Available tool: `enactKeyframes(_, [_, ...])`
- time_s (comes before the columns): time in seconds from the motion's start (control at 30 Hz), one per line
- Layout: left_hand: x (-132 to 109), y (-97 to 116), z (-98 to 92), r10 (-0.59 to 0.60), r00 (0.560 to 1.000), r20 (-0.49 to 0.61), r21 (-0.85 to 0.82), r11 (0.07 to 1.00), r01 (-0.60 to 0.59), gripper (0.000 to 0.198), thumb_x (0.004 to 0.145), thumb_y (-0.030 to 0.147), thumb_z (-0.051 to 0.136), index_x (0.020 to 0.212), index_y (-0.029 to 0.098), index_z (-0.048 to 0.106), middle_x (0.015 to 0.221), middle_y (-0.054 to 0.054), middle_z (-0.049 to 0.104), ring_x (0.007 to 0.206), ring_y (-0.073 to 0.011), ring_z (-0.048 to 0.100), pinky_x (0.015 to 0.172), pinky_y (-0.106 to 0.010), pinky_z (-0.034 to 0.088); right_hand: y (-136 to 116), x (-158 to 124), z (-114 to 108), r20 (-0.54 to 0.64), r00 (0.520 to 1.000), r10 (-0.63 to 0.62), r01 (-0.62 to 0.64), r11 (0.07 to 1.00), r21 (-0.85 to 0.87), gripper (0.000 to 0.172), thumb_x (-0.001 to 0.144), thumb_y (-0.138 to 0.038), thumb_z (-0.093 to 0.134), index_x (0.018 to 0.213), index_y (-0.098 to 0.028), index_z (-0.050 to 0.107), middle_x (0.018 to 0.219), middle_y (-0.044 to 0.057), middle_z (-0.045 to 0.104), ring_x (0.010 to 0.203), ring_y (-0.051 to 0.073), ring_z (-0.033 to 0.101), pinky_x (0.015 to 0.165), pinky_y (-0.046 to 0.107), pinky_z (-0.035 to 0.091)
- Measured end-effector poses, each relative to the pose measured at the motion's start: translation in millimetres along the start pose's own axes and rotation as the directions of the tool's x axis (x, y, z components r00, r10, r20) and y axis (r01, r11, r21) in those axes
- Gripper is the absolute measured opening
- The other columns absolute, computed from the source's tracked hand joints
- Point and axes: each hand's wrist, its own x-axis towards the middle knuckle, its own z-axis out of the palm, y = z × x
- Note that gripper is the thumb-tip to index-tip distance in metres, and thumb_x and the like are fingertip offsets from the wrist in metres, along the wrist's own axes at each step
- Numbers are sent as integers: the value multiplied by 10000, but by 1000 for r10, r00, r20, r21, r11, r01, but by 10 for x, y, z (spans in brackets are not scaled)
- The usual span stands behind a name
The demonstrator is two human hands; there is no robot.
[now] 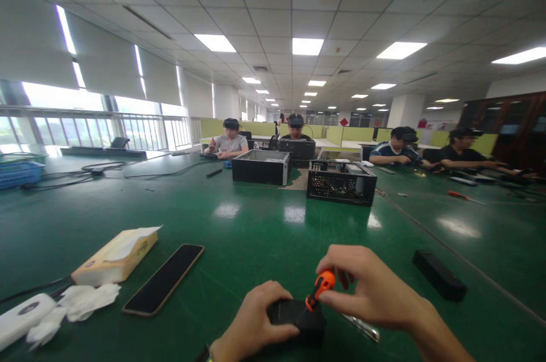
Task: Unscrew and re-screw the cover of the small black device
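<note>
On the green table before me lies a black box-shaped device [305, 325], and my left hand [262, 316] grips its left end between thumb and fingers. My right hand [362, 288] holds a screwdriver [321, 288] by its orange and black handle. The screwdriver leans over the device's top, its lower end close to the surface; whether the tip touches cannot be made out. Partly behind my right hand, a shiny metal tool [362, 328] rests on the table. Another black oblong block [439, 274] lies to the right.
A phone [164, 279], a tissue pack [117, 254], crumpled tissues [87, 302] and a white device [25, 319] lie at the left. Opened computer cases [260, 167] stand ahead. An orange-handled screwdriver [458, 195] lies far right. Several people sit around the table.
</note>
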Motion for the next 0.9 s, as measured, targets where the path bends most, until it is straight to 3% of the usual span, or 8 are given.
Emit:
enactKeyframes(0.17, [0, -5, -7, 5, 1000, -4, -15, 1000, -5, 440, 677, 514, 815, 971, 202, 714, 897, -46, 688, 822, -229, 624, 727, -283, 439, 22, -13, 36, -11, 998, 66, -66, 995, -73, 278, 739, -362, 753, 660, -184, 554, 620, -62, 532, 573, 98, 434, 542, 235, 277])
enactKeyframes(0.3, [3, -12, -5, 6, 1000, -1, -21, 1000, -6, 429, 682, 501, 816, 971, 200, 716, 901, -48, 691, 829, -231, 625, 742, -288, 442, 2, -6, 2, -1, 1000, -2, 2, 1000, -24, 64, 789, -217, 676, 828, -198, 629, 773, -28, 603, 687, 121, 521, 629, 241, 358])
enactKeyframes(0.4, [3, -15, 1, 5, 1000, 2, -18, 1000, -5, 425, 672, 478, 829, 972, 200, 717, 906, -49, 694, 835, -233, 627, 747, -289, 442, -15, 1, -12, -5, 999, -37, 37, 999, -6, 154, 783, -153, 634, 927, -206, 647, 854, -6, 623, 760, 141, 558, 676, 251, 391])
enactKeyframes(0.6, [-3, 9, -8, -6, 1000, 7, -6, 1000, 6, 430, 670, 476, 835, 980, 203, 717, 912, -49, 693, 837, -232, 626, 740, -284, 440, -18, -11, 20, 6, 998, 59, -59, 995, -75, 215, 825, -338, 678, 1002, -217, 688, 738, -19, 643, 676, 152, 568, 675, 278, 401])
enactKeyframes(0.77, [6, 16, -16, -4, 1000, 12, -11, 1000, 4, 408, 675, 437, 843, 983, 201, 718, 915, -44, 693, 846, -232, 626, 754, -289, 436, -8, 7, 5, -23, 1000, 6, -7, 999, -45, 237, 832, -246, 642, 1064, -207, 671, 882, 14, 670, 766, 159, 592, 704, 272, 419])
enactKeyframes(0.9, [8, 21, -18, -19, 1000, 20, -9, 1000, 20, 417, 659, 405, 859, 987, 189, 719, 915, -46, 690, 847, -236, 625, 747, -290, 432, 3, 2, 2, -6, 1000, 29, -29, 998, -54, 268, 811, -252, 665, 1076, -213, 675, 855, 6, 676, 748, 159, 597, 700, 272, 419])
